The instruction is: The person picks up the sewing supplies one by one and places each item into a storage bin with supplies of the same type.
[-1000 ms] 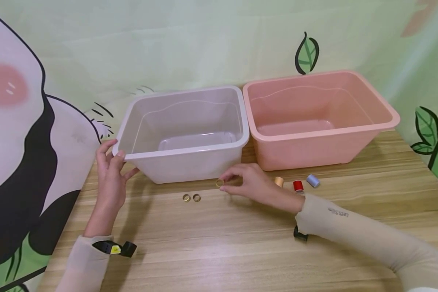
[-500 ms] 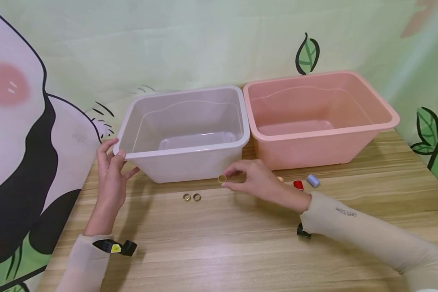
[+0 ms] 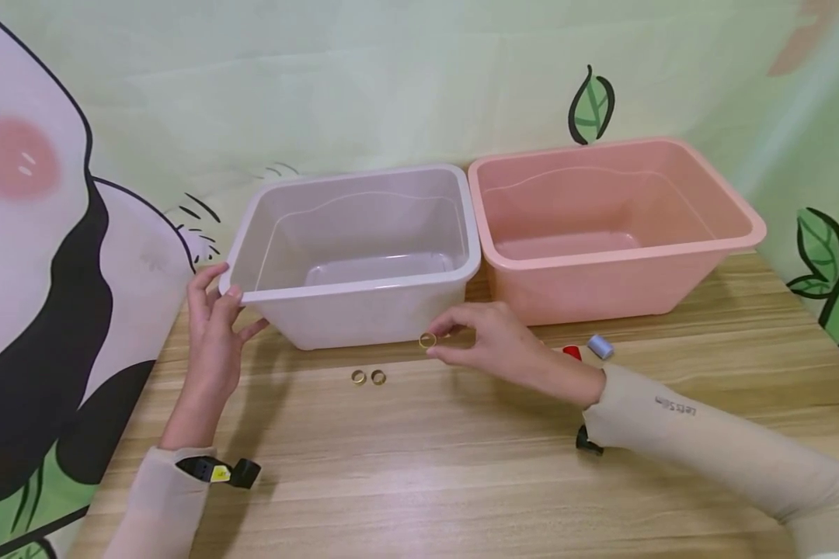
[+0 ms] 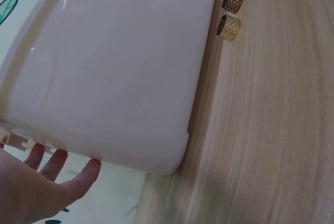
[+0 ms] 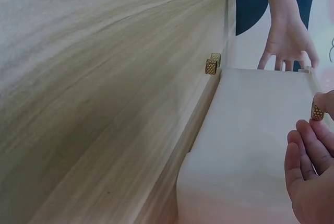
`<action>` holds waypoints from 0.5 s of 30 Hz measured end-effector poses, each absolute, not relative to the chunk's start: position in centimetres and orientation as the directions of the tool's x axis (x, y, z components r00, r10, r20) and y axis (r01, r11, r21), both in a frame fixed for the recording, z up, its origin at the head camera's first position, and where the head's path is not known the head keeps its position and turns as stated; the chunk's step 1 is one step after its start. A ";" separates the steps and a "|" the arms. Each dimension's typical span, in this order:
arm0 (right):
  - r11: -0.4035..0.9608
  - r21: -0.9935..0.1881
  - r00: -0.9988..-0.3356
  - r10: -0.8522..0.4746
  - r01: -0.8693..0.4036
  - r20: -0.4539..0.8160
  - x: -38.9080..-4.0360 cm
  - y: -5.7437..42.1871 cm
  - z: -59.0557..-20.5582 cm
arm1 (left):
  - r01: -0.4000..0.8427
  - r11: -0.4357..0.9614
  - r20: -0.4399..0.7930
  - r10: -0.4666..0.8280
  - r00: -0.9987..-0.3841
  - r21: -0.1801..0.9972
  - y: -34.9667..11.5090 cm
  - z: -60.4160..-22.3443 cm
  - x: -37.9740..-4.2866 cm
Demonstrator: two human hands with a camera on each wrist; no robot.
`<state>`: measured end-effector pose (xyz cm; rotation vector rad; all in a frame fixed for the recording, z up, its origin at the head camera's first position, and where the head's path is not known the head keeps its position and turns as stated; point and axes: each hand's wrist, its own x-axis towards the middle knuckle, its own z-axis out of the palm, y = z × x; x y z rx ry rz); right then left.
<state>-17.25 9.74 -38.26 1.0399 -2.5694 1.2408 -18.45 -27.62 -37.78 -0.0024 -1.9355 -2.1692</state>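
Note:
My right hand (image 3: 499, 345) pinches a dimpled brass ring thimble (image 3: 427, 341) between thumb and fingertips. It is held in front of the light grey bin (image 3: 356, 317), near that bin's lower right corner. In the right wrist view the thimble (image 5: 317, 112) shows its dotted surface. My left hand (image 3: 213, 338) holds the grey bin's front left rim corner, with fingers against its side in the left wrist view. Two more thimbles, one (image 3: 359, 377) left of the other (image 3: 378, 377), rest on the table before the bin.
A pink bin (image 3: 601, 287) stands right of the grey one. Before it lie a red thread spool (image 3: 572, 353) and a light blue spool (image 3: 600, 346); my right forearm partly covers the red one. A printed cloth (image 3: 391, 85) hangs behind the wooden table (image 3: 391, 481).
My right hand has risen slightly and shifted a little right with the thimble, covering more of the spools behind it. The left hand stays at the bin's corner.

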 end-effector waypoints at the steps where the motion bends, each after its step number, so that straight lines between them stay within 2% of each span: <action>1: 0.432 -0.648 -0.756 -0.540 -0.627 0.371 -17.2 9.7 -38.2 | 0.174 -0.098 0.155 -0.171 -0.973 0.980 -27.6 -37.8 -18.4; 15: 0.387 -0.635 -0.713 -0.576 -0.668 0.400 -16.7 9.5 -36.5 | 0.166 -0.101 0.147 -0.174 -0.974 0.981 -27.7 -37.9 -18.5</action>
